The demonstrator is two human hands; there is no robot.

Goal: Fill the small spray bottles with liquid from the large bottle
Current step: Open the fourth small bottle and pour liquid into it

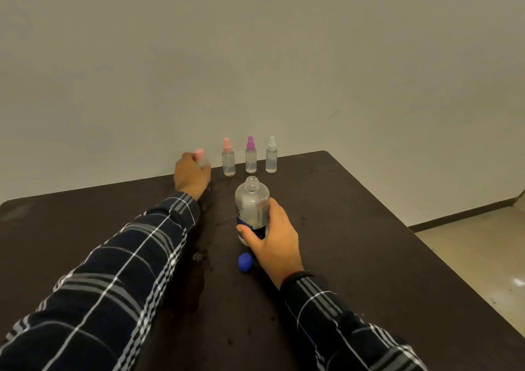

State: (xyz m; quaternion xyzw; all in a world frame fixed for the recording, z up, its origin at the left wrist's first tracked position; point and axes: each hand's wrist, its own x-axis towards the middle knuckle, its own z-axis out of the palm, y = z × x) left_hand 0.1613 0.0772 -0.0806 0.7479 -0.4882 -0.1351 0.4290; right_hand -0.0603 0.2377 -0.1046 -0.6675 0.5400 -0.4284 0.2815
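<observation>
Low in the frame, two plaid sleeves reach over a dark counter point(355, 200). A blue cap point(245, 261) lies at lower centre. Just beyond it, the right hand point(274, 238) wraps its fingers point(272, 204) around the large bottle point(252, 204), upright and open; it looks smooth, rigid, likely slippery, best held mid-body. Farther, left of centre, the left hand point(191, 176) closes on a pink-capped spray bottle point(200, 157). Three light little spray bottles point(250, 156) stand by the wall.
</observation>
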